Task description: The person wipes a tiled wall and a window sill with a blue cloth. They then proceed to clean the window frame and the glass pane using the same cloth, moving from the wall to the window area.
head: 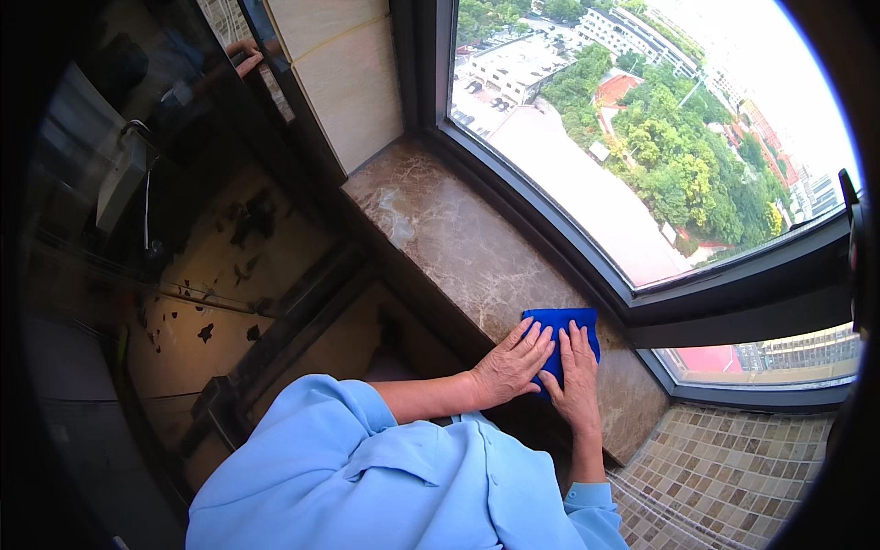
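A blue cloth (pixel 560 319) lies flat on a brown marble windowsill (pixel 474 237), towards the sill's right end. My left hand (pixel 512 361) rests palm down on the left part of the cloth, its fingers slightly apart. Beside it, my right hand (pixel 576 378) presses on the cloth's right part, with its fingers pointing towards the window. Both hands lie on top of the cloth, and neither is closed round it. The lower part of the cloth is partly hidden beneath the hands.
A dark window frame (pixel 536 206) runs along the sill's far side. Small mosaic tiles (pixel 729 460) cover the wall at the right. A pale wall panel (pixel 344 75) stands at the sill's left end. Dark glass (pixel 199 275) with reflections fills the left.
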Available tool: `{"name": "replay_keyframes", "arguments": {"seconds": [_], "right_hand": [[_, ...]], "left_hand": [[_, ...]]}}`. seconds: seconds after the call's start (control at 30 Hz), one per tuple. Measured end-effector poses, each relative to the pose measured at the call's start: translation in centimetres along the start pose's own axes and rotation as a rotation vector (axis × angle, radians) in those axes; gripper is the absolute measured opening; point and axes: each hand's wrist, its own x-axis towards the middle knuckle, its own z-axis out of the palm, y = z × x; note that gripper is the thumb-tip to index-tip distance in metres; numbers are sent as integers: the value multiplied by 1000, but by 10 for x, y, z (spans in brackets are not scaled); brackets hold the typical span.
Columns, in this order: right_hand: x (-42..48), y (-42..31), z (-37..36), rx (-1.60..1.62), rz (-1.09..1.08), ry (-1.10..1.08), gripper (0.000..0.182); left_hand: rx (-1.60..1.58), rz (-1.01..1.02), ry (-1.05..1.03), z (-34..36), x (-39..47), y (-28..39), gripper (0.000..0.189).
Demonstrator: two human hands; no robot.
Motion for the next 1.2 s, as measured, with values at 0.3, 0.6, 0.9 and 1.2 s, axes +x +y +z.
{"name": "replay_keyframes", "arguments": {"seconds": [0.3,0.6,0.9,1.2], "right_hand": [[31,-35,18,-212,-91,-110,118],[149,-116,75,-239,-315,15,109],[251,-175,117,-210,-441,2,102],[236,-145,91,-127,-436,-59,95]], "left_hand": [[-35,-58,71,-6,-24,-42,84],[46,-385,112,-19,-85,-129,68],[42,-596,166,-29,-119,-206,99],[-179,-490,129,-60,-106,-192,115]]}}
